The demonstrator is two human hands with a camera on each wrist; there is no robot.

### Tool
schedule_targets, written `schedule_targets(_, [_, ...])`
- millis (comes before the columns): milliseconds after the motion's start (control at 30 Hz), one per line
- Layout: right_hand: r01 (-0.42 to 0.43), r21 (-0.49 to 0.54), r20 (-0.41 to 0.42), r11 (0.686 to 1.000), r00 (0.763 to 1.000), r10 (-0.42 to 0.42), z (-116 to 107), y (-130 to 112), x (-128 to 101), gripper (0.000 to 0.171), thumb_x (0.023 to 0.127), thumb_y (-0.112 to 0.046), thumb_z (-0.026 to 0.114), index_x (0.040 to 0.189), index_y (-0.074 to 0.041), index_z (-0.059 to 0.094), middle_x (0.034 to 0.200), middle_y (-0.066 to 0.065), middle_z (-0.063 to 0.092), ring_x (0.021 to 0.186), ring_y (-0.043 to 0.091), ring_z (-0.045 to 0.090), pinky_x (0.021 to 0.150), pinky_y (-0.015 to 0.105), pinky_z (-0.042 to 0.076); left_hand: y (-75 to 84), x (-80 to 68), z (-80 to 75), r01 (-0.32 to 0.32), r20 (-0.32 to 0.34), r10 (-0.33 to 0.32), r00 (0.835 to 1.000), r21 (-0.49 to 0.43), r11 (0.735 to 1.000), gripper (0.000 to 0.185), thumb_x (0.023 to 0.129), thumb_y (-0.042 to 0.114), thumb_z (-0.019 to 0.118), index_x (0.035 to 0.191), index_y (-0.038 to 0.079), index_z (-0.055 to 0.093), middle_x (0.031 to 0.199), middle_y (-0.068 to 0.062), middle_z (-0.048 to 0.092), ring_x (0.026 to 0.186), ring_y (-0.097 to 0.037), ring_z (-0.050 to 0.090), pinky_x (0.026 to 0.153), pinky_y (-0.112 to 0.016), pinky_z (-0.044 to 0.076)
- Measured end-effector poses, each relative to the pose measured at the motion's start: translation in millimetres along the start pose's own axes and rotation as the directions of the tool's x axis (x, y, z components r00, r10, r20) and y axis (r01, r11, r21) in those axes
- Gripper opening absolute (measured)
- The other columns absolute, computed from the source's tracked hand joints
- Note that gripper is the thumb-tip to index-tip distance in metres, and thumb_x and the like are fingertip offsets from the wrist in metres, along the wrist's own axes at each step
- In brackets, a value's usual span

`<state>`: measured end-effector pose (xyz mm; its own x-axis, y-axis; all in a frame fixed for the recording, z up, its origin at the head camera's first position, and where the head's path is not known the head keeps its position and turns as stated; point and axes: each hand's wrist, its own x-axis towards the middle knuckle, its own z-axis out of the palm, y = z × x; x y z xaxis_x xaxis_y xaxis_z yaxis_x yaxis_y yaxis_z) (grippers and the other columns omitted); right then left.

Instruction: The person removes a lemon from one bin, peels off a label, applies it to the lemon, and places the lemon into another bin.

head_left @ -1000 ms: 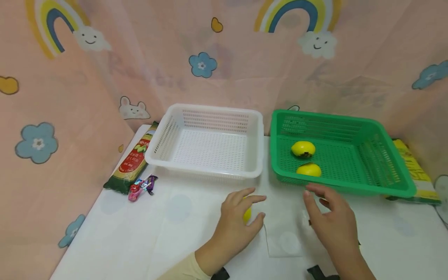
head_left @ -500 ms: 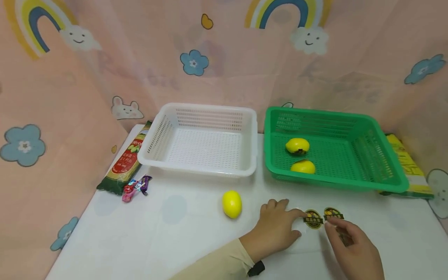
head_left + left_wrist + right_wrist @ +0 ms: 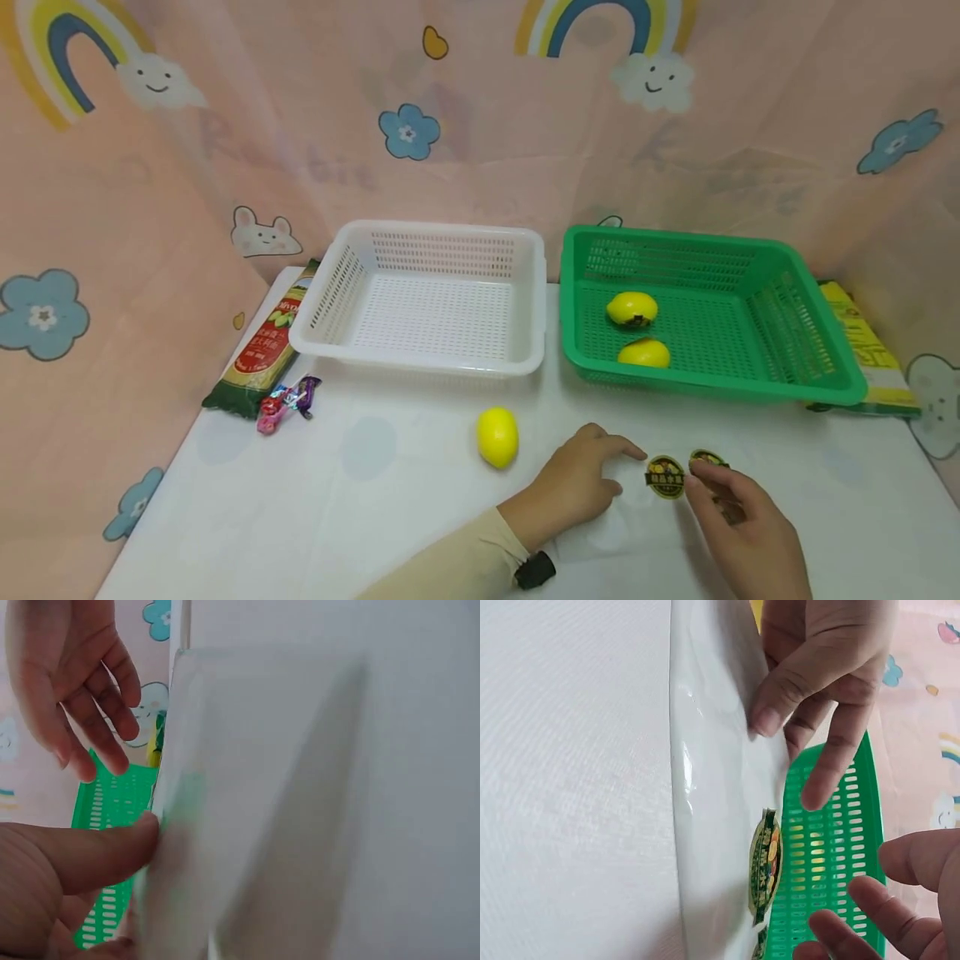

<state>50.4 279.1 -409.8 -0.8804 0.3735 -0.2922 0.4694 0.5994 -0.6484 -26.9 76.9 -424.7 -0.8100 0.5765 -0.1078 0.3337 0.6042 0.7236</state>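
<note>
My left hand (image 3: pixel 566 483) pinches the edge of a thin, glossy, translucent sticker sheet (image 3: pixel 247 750), thumb on its face and fingers behind. Two round dark-and-gold stickers (image 3: pixel 665 477) show on the sheet in the head view, close to my right hand (image 3: pixel 750 525). The right wrist view has one sticker (image 3: pixel 766 866) nearly edge-on. My right hand's fingers are loosely bent and apart, with nothing between them, beside the sheet. A yellow lemon (image 3: pixel 497 437) lies on the white table left of my left hand. Two more lemons (image 3: pixel 632 308) with dark labels lie in the green basket (image 3: pixel 712 390).
A white basket (image 3: pixel 420 360) stands left of the green one. At the far left lie a green-and-red food packet (image 3: pixel 258 354) and wrapped candies (image 3: pixel 288 402). A yellow packet (image 3: pixel 870 350) sits at the right, partly behind the green basket. Patterned cloth (image 3: pixel 480 108) hangs behind.
My left hand has left the lemon on the table and moved right to the sticker sheet. My right hand has come lower, and the stickers have come into view.
</note>
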Motion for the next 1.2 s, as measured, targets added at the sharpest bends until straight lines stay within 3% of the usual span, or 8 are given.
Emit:
schedule_targets(67, [0.017,0.004,-0.008,1.000,1.000,-0.017,-0.1,-1.9,-1.5,0.060,0.105,-0.055,0.060,0.146,-0.011,0.062,0.145,0.019,0.061,0.120,0.037,0.065,0.075,0.018,0.049,-2.8,-1.0,-2.6,0.022,0.009,-0.021,1.000,-0.138,0.990,0.046,0.092,0.001,0.078,0.128,0.031,0.075,0.118,0.013,0.062,0.108,-0.001,0.057,0.095,-0.019,0.047])
schedule_targets(133, [0.065,0.004,-0.036,0.998,0.997,-0.065,0.0,-3.0,-3.0,0.056,0.105,-0.052,0.063,0.143,-0.011,0.064,0.143,0.018,0.062,0.114,0.021,0.067,0.074,0.014,0.048,-4.0,-2.8,-5.9,0.042,0.016,-0.039,0.999,-0.254,0.966,0.046,0.094,-0.002,0.074,0.125,0.032,0.076,0.124,0.017,0.065,0.120,-0.001,0.056,0.103,-0.024,0.047])
schedule_targets(233, [0.179,-0.030,-0.085,0.983,0.980,-0.181,-0.8,-4.8,-4.8,0.048,0.104,-0.043,0.068,0.138,-0.009,0.068,0.137,0.017,0.065,0.108,0.012,0.063,0.073,0.011,0.046,-2.5,-7.2,-13.0,0.057,0.020,-0.053,0.998,-0.378,0.924,0.046,0.097,-0.003,0.070,0.125,0.033,0.077,0.131,0.021,0.066,0.130,-0.001,0.054,0.108,-0.030,0.046])
schedule_targets(300, [0.253,-0.046,-0.113,0.966,0.960,-0.257,-0.6,-7.1,-6.0,0.042,0.103,-0.036,0.072,0.135,-0.008,0.070,0.135,0.016,0.066,0.109,0.012,0.060,0.073,0.009,0.045,-0.9,-11.4,-18.4,0.052,0.016,-0.050,0.999,-0.430,0.901,0.048,0.098,-0.003,0.067,0.127,0.034,0.076,0.132,0.023,0.066,0.131,0.000,0.053,0.110,-0.031,0.045])
schedule_targets(400, [0.299,-0.050,-0.120,0.953,0.945,-0.303,0.1,-13.4,-8.7,0.043,0.102,-0.033,0.074,0.136,-0.006,0.070,0.138,0.017,0.063,0.116,0.033,0.059,0.075,0.014,0.048,1.2,-18.2,-26.4,0.012,0.000,-0.013,1.000,-0.492,0.870,0.051,0.099,-0.005,0.063,0.135,0.031,0.074,0.136,0.023,0.064,0.134,0.000,0.051,0.113,-0.031,0.042])
schedule_targets(633, [0.342,0.023,-0.132,0.939,0.932,-0.337,8.5,-27.4,-17.2,0.044,0.102,-0.029,0.074,0.142,-0.010,0.068,0.143,0.010,0.057,0.113,0.013,0.050,0.078,0.006,0.042,2.1,-35.8,-37.9,-0.088,-0.036,0.082,0.996,-0.549,0.831,0.055,0.102,-0.006,0.058,0.146,0.025,0.066,0.147,0.019,0.058,0.140,-0.002,0.047,0.116,-0.029,0.040])
schedule_targets(867, [0.286,0.084,-0.053,0.954,0.958,-0.283,12.2,-39.0,-22.2,0.052,0.106,-0.036,0.068,0.150,-0.009,0.060,0.149,0.011,0.051,0.124,0.026,0.051,0.079,0.005,0.041,1.8,-44.5,-45.0,-0.115,-0.026,0.124,0.992,-0.591,0.799,0.055,0.103,-0.006,0.056,0.147,0.025,0.065,0.147,0.018,0.059,0.139,-0.002,0.048,0.114,-0.028,0.041])
schedule_targets(1200, [0.271,0.115,0.014,0.956,0.961,-0.275,14.1,-40.7,-19.3,0.064,0.101,-0.041,0.074,0.156,-0.015,0.052,0.153,0.010,0.046,0.119,0.017,0.045,0.082,0.007,0.042,1.4,-46.1,-44.2,-0.118,0.004,0.152,0.988,-0.610,0.784,0.053,0.103,-0.007,0.055,0.146,0.022,0.066,0.147,0.017,0.060,0.137,-0.002,0.049,0.113,-0.027,0.041])
